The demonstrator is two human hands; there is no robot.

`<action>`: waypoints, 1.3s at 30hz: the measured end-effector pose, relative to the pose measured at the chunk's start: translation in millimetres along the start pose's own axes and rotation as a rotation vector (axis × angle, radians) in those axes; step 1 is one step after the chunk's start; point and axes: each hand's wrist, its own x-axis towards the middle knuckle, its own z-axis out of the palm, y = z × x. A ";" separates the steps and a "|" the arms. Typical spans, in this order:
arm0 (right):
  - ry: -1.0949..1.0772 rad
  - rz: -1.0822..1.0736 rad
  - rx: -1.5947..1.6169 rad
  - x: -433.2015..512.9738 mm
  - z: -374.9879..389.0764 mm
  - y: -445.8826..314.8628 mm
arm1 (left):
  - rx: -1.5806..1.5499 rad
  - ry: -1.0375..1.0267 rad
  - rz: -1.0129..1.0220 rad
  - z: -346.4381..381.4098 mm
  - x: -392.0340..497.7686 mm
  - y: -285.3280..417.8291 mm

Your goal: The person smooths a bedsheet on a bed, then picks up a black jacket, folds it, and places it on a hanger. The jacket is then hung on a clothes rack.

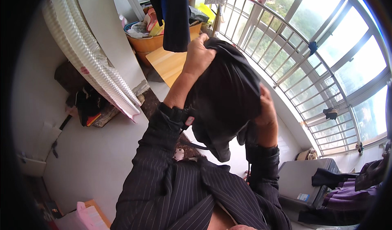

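Note:
A black cloth garment point(223, 89) hangs bunched between my two hands in front of my chest, its lower end dangling. My left hand point(199, 53) grips its top edge in a closed fist. On the other side my right hand point(266, 106) holds the garment's edge, with the fingers partly hidden by the fabric. Dark trousers point(176, 18) hang just beyond my left hand.
A wooden tub point(144, 44) filled with bags stands beyond a light wooden board point(168, 64). Metal railings point(288, 55) line the windows at right. A bead-like white curtain point(88, 52) hangs at left. A grey appliance point(301, 176) and purple striped clothing point(352, 193) are at lower right.

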 end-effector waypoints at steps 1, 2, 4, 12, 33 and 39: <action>-0.026 -0.088 0.108 -1.2 2.2 -7.2 | -0.045 -0.060 -0.010 4.9 -4.8 -6.8; -0.005 -0.142 0.167 -1.3 4.9 -14.3 | -0.097 -0.115 -0.025 10.1 -10.7 -13.0; 0.010 -0.249 0.171 0.9 12.0 -22.0 | -0.249 -0.344 -0.233 17.7 -26.3 -22.9; 0.173 -0.364 0.098 -0.6 27.3 -37.9 | -0.205 -0.974 -0.338 8.2 -84.1 -49.5; 0.210 -0.213 -0.351 22.4 19.0 40.6 | 0.036 -0.541 0.197 24.5 -81.0 -6.4; 0.298 -0.660 -0.751 29.1 56.9 71.1 | -0.064 -0.182 0.367 48.6 -68.0 -19.8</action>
